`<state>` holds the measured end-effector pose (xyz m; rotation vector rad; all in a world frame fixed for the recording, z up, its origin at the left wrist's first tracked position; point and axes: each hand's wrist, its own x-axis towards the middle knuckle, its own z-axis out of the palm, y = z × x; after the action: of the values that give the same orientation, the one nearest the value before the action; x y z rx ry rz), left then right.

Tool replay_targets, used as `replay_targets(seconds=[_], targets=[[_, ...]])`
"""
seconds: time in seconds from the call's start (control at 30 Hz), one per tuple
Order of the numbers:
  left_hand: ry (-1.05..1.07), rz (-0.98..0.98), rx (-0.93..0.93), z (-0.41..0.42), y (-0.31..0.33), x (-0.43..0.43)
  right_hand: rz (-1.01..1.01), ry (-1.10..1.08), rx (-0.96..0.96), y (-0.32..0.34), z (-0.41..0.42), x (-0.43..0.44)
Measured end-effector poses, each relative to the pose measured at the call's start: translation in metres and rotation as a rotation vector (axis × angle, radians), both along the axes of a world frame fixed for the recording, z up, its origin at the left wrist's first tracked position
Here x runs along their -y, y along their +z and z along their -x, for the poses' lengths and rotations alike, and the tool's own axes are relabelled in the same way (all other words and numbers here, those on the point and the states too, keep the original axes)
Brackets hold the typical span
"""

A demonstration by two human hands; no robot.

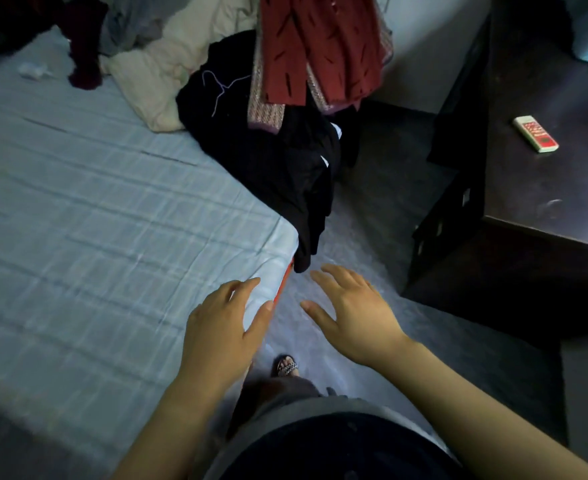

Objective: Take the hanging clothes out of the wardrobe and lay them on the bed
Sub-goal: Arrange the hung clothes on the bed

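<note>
Clothes lie heaped at twelve o'clock on the pale blue checked bed sheet point(95, 202): a black garment point(268, 161) draping off the corner, a red patterned cloth point(320, 46) on top. Left hand point(223, 327) and right hand point(354, 317) hover at six o'clock, fingers spread, empty.

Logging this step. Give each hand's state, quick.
Left hand: open, empty, over the bed corner.
Right hand: open, empty, over the floor.
</note>
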<state>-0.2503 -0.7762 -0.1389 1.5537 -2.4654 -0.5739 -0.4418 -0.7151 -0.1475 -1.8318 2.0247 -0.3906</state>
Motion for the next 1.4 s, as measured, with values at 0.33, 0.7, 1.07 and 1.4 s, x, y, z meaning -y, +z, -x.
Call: replay_targets(seconds=[0.33, 0.7, 1.07, 1.4], targets=[[-0.231, 0.026, 0.022, 0.156, 0.003, 0.204, 0.006, -0.180, -0.023, -0.002, 0.133, 0.157], [0.027, -0.023, -0.030, 0.313, -0.016, 0.370, 0.072, 0.058, -0.038, 0.001, 0.311, 0.378], [0.335, -0.051, -0.040, 0.336, -0.049, 0.569, 0.121, 0.337, -0.095, -0.003, 0.382, 0.643], [0.435, -0.155, -0.130, 0.360, -0.068, 0.758, 0.160, 0.383, -0.134, -0.022, 0.427, 0.851]])
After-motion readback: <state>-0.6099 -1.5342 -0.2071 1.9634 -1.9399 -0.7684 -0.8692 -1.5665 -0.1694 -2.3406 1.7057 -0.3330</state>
